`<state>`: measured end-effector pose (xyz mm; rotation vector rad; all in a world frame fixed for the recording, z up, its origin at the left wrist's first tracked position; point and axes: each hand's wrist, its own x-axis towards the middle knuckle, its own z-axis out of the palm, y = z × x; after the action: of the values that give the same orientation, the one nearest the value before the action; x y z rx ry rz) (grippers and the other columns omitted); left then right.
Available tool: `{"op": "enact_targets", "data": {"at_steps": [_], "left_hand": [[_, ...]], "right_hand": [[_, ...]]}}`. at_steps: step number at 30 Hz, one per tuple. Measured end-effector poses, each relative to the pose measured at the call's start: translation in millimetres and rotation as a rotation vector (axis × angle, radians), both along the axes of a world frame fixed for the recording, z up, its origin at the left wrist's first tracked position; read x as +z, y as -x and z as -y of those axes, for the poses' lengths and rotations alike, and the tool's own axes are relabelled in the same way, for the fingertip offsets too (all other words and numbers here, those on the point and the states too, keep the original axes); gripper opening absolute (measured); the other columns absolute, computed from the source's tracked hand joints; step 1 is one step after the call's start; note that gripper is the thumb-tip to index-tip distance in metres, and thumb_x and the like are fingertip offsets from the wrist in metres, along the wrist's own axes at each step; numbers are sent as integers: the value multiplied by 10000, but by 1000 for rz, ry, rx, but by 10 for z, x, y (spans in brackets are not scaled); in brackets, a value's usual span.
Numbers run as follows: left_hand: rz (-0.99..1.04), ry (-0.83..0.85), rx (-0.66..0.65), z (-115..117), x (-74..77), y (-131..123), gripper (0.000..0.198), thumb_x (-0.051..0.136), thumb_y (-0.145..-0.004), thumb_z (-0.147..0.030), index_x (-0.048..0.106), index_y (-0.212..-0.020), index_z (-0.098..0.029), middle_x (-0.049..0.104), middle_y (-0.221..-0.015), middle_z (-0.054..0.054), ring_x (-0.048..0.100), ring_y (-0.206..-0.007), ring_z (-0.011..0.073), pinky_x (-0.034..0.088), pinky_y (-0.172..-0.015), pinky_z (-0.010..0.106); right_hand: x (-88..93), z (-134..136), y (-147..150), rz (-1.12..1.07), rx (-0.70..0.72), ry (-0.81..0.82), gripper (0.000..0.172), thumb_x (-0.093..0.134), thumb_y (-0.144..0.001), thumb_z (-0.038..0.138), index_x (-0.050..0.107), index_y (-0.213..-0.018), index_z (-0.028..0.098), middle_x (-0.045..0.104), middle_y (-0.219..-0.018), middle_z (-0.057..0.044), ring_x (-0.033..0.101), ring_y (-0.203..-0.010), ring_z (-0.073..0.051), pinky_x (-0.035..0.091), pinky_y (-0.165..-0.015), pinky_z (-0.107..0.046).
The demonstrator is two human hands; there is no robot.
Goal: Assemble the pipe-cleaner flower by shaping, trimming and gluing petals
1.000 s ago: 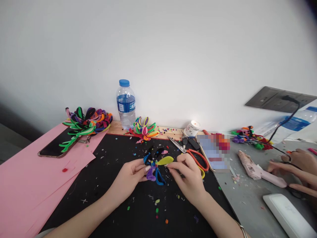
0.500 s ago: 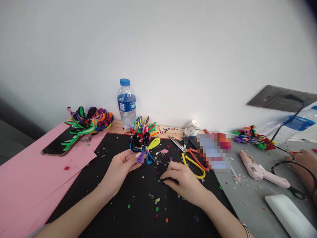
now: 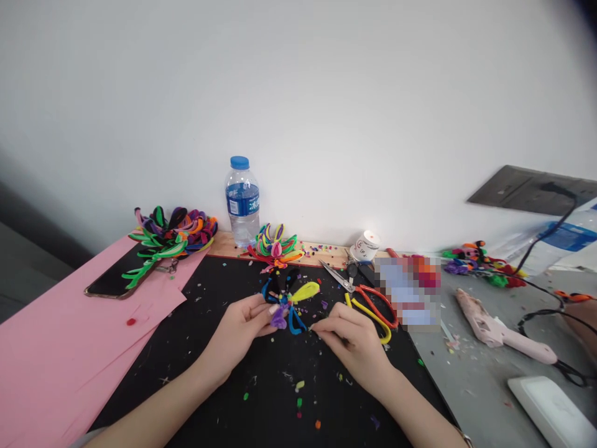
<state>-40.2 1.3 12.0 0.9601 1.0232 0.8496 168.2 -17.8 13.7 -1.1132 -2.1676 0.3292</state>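
Note:
My left hand [image 3: 240,330] pinches a small pipe-cleaner flower [image 3: 289,300] with blue, black, yellow and purple loops, held just above the black mat [image 3: 196,348]. My right hand [image 3: 354,339] is closed in a pinch close to the flower's right side; a thin dark piece seems to sit between its fingertips, too small to name. Red and yellow-handled scissors [image 3: 368,302] lie just right of my right hand.
A water bottle [image 3: 242,202] stands by the wall with finished flowers [image 3: 277,244] and a pile of pipe-cleaner loops [image 3: 172,230]. A phone [image 3: 114,280] lies on pink paper [image 3: 56,348]. A pink glue gun [image 3: 501,330] lies on the grey table; another person's hand [image 3: 585,317] shows at right.
My left hand has brought the flower back down and right toward the middle of the mat. My right hand has risen from the mat and come up beside the flower.

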Motion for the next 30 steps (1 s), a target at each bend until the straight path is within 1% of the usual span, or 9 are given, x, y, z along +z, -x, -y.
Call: {"op": "enact_targets", "data": {"at_steps": [2, 4, 6, 8, 12, 18, 24, 30], "left_hand": [[15, 1, -72, 23, -14, -36, 302, 576, -741, -355, 619, -981, -177, 686, -908, 44, 610, -864, 182, 465, -814, 315], [35, 7, -144, 48, -37, -70, 263, 584, -733, -347, 630, -925, -173, 688, -840, 27, 612, -831, 186, 472, -792, 324], [41, 19, -198, 69, -63, -97, 236, 590, -724, -348, 634, -873, -169, 681, -792, 16, 610, -819, 193, 476, -770, 327], [35, 30, -224, 83, -85, -112, 230, 595, -716, -352, 633, -843, -164, 672, -762, 11, 608, -805, 194, 475, -749, 320], [29, 34, -231, 89, -108, -117, 268, 598, -711, -351, 634, -899, -164, 664, -753, 11, 602, -776, 183, 469, -724, 303], [60, 37, -249, 86, -126, -120, 284, 595, -722, -319, 630, -961, -171, 650, -747, 0, 588, -713, 145, 461, -675, 258], [54, 52, -239, 86, -116, -118, 329, 608, -708, -342, 627, -986, -167, 666, -770, 16, 597, -718, 153, 463, -681, 273], [57, 60, -236, 88, -88, -110, 338, 603, -713, -337, 623, -1010, -177, 682, -810, 26, 606, -797, 179, 460, -737, 301]], "right_hand": [[44, 6, -1, -36, -65, -66, 168, 487, -837, 186, 650, -797, 175, 504, -611, -10, 478, -581, -111, 372, -517, -230], [61, 18, 8, -13, -99, -121, 169, 490, -836, 195, 653, -793, 181, 507, -603, -10, 472, -578, -116, 369, -520, -241], [52, 33, 27, 48, -100, -144, 174, 485, -841, 202, 653, -799, 190, 512, -607, -11, 467, -581, -118, 367, -532, -251], [30, 47, 54, 113, -87, -151, 177, 480, -846, 203, 652, -811, 195, 520, -618, -11, 459, -586, -118, 358, -544, -258], [3, 58, 112, 180, -68, -168, 178, 480, -851, 216, 650, -802, 203, 533, -637, -9, 435, -586, -116, 327, -546, -265], [-10, 54, 154, 187, -65, -171, 179, 478, -851, 214, 648, -793, 214, 517, -610, -2, 403, -578, -121, 291, -544, -269], [-13, 60, 147, 197, -60, -167, 170, 481, -852, 230, 648, -830, 214, 535, -638, -5, 436, -594, -118, 313, -551, -266], [11, 64, 129, 140, -57, -152, 141, 505, -834, 204, 645, -847, 198, 554, -646, -17, 453, -604, -127, 338, -550, -274]]}}
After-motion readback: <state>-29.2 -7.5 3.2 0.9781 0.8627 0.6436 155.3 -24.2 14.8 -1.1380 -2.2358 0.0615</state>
